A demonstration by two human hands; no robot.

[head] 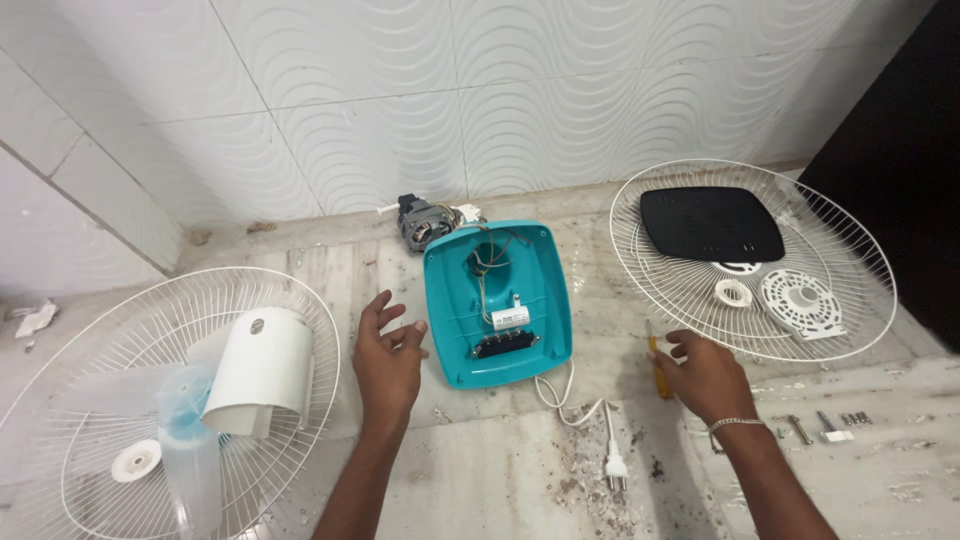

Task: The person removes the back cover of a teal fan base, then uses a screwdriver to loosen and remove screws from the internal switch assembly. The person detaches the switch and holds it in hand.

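A teal fan base lies upside down on the marble floor, with wires, a white capacitor and a black switch strip inside. Behind it sits the grey fan motor. My left hand hovers just left of the base, fingers spread, holding nothing. My right hand is to the right of the base and grips a yellow-handled screwdriver. A white cord with a plug trails from the base between my hands.
At the left, a white wire fan guard holds clear blades and a white motor cover. At the right, another guard holds a black base plate and white plastic parts. Screws lie right of my wrist. A tiled wall stands behind.
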